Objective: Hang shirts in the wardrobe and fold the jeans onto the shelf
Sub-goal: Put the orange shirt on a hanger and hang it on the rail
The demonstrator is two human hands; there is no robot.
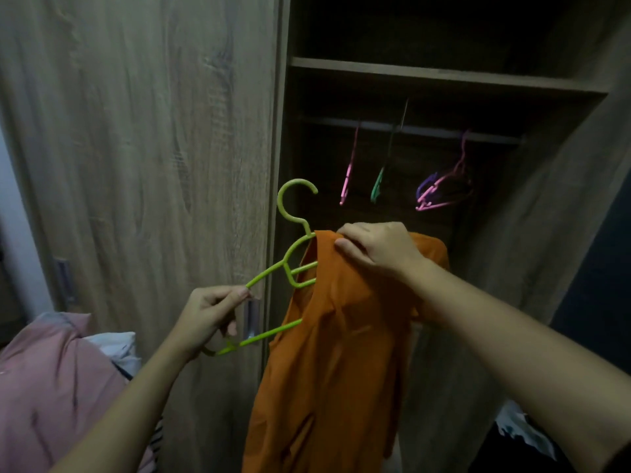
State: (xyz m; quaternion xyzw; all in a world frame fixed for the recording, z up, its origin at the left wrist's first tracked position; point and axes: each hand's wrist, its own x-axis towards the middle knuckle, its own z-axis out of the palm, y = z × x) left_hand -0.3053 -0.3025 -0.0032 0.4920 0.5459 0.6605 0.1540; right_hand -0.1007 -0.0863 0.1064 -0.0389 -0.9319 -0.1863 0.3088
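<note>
Dim wardrobe, rail with spare hangers | step: shirt being threaded onto hanger | left hand clamped on hanger end, right hand pinching shirt collar | next, judged: far shoulder seated, hook lifted to rail

Pink bedding heaped lower left beside a white cloth, striped fabric just below it, white patterned cloth at lower right.

Green hanger smooth plastic; orange shirt soft matt cloth; wardrobe door at left matt wood-grain; rail pale metal.
</note>
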